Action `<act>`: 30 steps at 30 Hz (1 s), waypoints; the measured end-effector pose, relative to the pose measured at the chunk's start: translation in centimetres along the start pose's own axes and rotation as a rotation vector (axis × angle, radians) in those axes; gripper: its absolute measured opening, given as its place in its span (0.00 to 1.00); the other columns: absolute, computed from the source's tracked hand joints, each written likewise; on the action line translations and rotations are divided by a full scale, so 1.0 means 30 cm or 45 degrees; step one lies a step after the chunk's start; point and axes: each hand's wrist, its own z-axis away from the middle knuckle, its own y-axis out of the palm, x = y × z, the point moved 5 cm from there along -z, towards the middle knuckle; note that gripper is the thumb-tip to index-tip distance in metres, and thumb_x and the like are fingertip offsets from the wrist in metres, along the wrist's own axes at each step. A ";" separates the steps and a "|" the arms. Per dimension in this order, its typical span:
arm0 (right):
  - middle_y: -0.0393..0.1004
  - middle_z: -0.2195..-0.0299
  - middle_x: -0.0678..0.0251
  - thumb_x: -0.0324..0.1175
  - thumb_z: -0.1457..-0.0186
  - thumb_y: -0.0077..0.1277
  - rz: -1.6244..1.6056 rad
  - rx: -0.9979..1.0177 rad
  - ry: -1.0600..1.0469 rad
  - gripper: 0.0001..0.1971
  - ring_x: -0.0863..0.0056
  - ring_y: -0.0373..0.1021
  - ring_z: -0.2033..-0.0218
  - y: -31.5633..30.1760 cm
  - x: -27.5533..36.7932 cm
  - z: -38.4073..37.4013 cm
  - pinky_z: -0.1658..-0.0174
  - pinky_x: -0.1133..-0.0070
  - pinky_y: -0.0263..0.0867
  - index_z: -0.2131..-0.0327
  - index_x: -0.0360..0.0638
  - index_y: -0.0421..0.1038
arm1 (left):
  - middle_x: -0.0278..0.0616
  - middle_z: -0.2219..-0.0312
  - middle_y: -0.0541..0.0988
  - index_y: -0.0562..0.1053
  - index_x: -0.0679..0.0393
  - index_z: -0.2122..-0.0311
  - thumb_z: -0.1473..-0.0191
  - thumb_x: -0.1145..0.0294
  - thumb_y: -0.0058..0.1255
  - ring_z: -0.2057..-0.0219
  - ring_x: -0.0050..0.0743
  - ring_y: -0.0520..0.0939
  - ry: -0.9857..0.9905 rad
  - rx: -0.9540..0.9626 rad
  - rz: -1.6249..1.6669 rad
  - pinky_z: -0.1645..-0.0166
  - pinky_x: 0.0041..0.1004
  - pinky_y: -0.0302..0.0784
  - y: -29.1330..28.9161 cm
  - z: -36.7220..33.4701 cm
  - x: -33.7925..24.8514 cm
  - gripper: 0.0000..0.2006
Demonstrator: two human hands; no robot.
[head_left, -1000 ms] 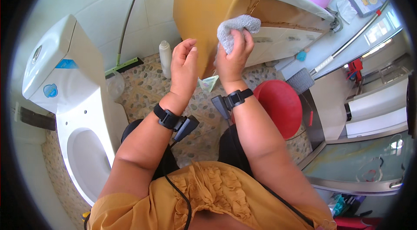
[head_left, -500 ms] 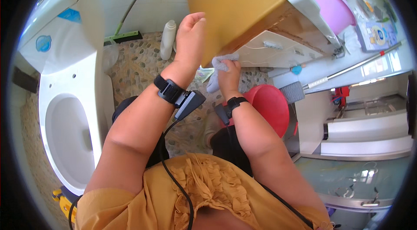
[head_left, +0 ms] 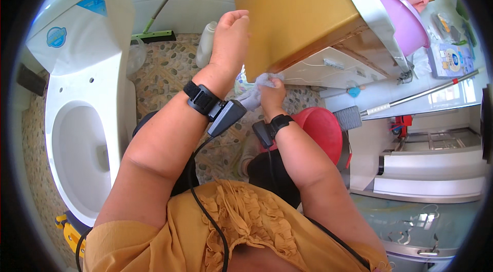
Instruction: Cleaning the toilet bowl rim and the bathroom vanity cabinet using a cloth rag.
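My right hand (head_left: 273,95) is closed on a grey cloth (head_left: 251,98), which bunches above its fingers and hangs down to the left. The cloth is at the lower front corner of a yellow-sided cabinet (head_left: 290,12). Close to the cabinet's side panel, my left hand (head_left: 230,38) is held up with its fingers curled, and nothing shows in it. Behind that hand stands a white bottle (head_left: 205,46), partly covered by it. Dark bands with small grey devices circle both wrists. A red bucket (head_left: 321,133) stands beside my right forearm.
On the left is a white toilet (head_left: 77,154). A green-edged squeegee (head_left: 159,35) leans at the back wall. A lilac basin (head_left: 400,17) sits on the cabinet top. To the right are a grey-headed mop (head_left: 349,114) and a glass-fronted appliance (head_left: 411,220). Pebble-patterned flooring (head_left: 174,69) lies below.
The view has shifted, so the cabinet and basin appear farther right. The cloth in my right hand has bunched up and sits slightly lower at the cabinet corner. My left hand stays curled beside the panel.
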 end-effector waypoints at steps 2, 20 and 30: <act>0.77 0.62 0.61 0.21 0.58 0.60 0.033 0.038 0.025 0.19 0.72 0.74 0.63 0.006 -0.005 0.004 0.60 0.75 0.71 0.57 0.34 0.73 | 0.38 0.58 0.74 0.73 0.60 0.52 0.38 0.68 0.45 0.55 0.25 0.73 0.010 0.002 -0.003 0.52 0.29 0.72 -0.006 -0.005 -0.002 0.13; 0.71 0.48 0.59 0.51 0.31 0.38 -1.085 0.479 0.011 0.28 0.71 0.69 0.48 -0.007 0.525 0.155 0.44 0.75 0.64 0.43 0.33 0.64 | 0.48 0.40 0.68 0.61 0.62 0.35 0.39 0.66 0.53 0.39 0.35 0.67 0.455 0.731 -0.783 0.35 0.32 0.60 0.099 0.101 0.108 0.29; 0.61 0.38 0.58 0.51 0.28 0.25 -0.575 0.165 -0.612 0.30 0.64 0.59 0.39 -0.189 0.571 0.175 0.37 0.66 0.57 0.38 0.35 0.58 | 0.51 0.41 0.69 0.58 0.65 0.35 0.39 0.77 0.43 0.42 0.37 0.72 0.432 0.435 -0.301 0.39 0.32 0.68 0.230 0.099 0.022 0.27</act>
